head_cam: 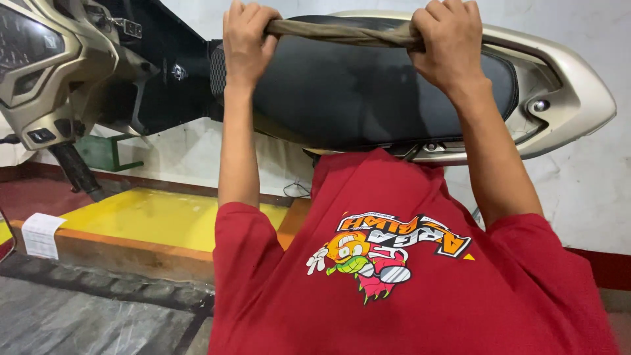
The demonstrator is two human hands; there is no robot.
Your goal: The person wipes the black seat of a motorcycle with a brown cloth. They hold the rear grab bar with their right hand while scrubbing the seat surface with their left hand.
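Observation:
Both my hands are raised over the black seat (355, 92) of a beige scooter (572, 85). A twisted olive-brown cloth (342, 31) is stretched taut across the top of the seat between them. My left hand (246, 39) is clenched around the cloth's left end, near the front of the seat. My right hand (447, 39) grips the right end, toward the tail of the scooter. My red printed shirt (407, 276) fills the lower middle of the view and hides the floor below the seat.
The scooter's dashboard and front panel (46, 72) are at the upper left. Behind it is a white wall (585, 190). A yellow floor patch (164, 217) with an orange curb (118, 253) lies at the left, with a white paper label (41, 235) on the curb.

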